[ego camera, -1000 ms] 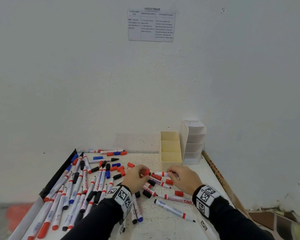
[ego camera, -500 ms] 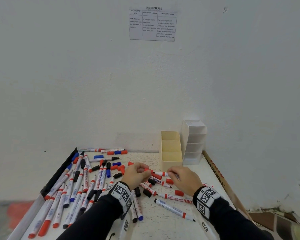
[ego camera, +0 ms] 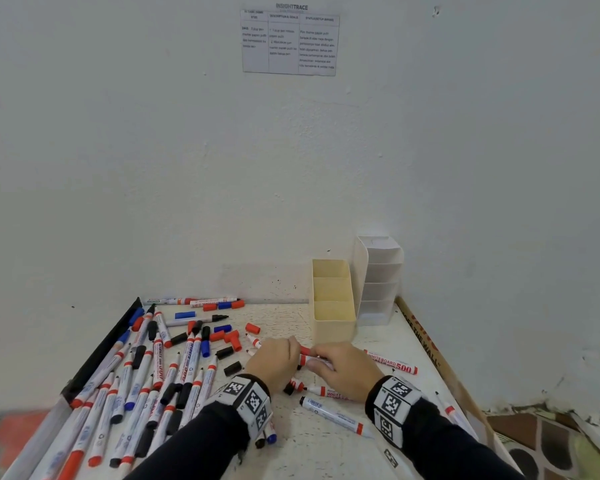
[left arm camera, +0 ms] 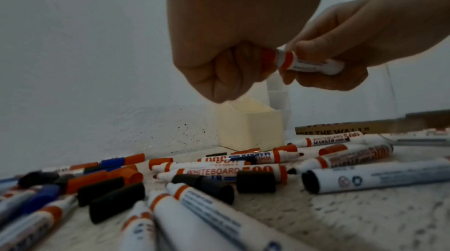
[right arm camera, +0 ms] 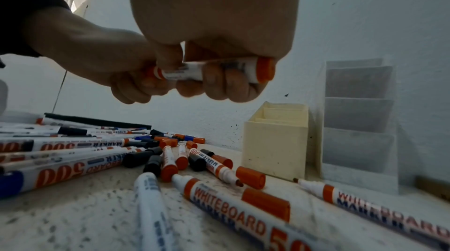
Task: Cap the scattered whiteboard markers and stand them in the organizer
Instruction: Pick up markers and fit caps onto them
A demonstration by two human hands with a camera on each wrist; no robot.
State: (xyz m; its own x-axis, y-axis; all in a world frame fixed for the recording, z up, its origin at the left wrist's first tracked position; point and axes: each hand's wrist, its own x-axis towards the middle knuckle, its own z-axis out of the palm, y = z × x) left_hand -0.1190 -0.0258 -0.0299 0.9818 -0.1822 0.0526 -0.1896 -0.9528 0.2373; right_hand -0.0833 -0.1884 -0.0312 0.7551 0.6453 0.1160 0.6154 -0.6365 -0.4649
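Just in front of the cream organizer (ego camera: 333, 320), above the worktop (ego camera: 326, 441), the left hand (ego camera: 272, 363) curls its fingers around a red cap (left arm camera: 268, 58) meeting the red whiteboard marker (right arm camera: 214, 70) gripped in the right hand (ego camera: 347, 370).

Markers (ego camera: 146, 375) spread on the table (ego camera: 388, 455) at 9 o'clock, two organizers (ego camera: 333, 306) set side by side against the wall (ego camera: 291, 168) at 1 o'clock, hands met before them.
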